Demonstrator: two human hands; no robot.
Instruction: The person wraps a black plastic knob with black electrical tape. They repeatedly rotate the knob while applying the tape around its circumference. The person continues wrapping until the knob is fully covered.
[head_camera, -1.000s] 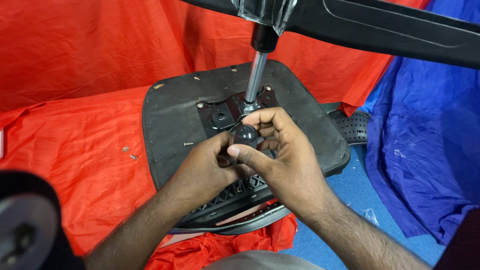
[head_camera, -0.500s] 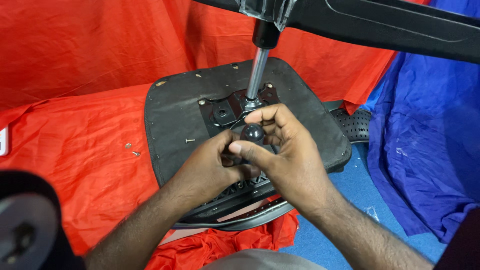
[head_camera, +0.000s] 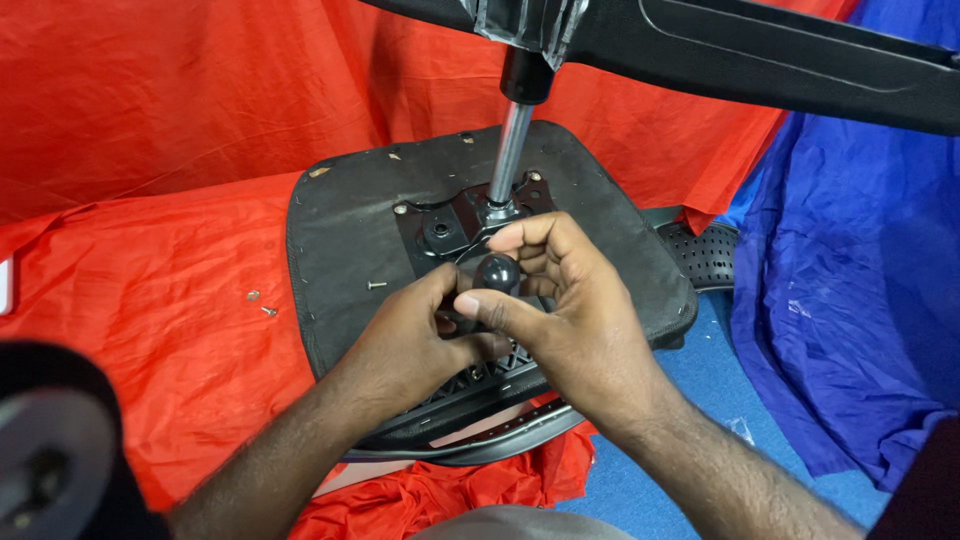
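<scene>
Barely anything is shifting since before: your hands are staying on the knob (head_camera: 497, 272) over the seat (head_camera: 345, 250) underside. Your right hand (head_camera: 570, 320) is pinching the knob, probably turning it; your left hand (head_camera: 415, 335) is bracing beneath, fingers curled. Screws (head_camera: 260, 303) are lying on the red cloth (head_camera: 150, 300).

Steel gas-lift column (head_camera: 510, 152) and black chair base (head_camera: 760, 60) just beyond hands (head_camera: 500, 320); open sides.

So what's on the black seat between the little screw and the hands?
Nothing: in the head view, the seat is bare from the screw to the left hand.
</scene>
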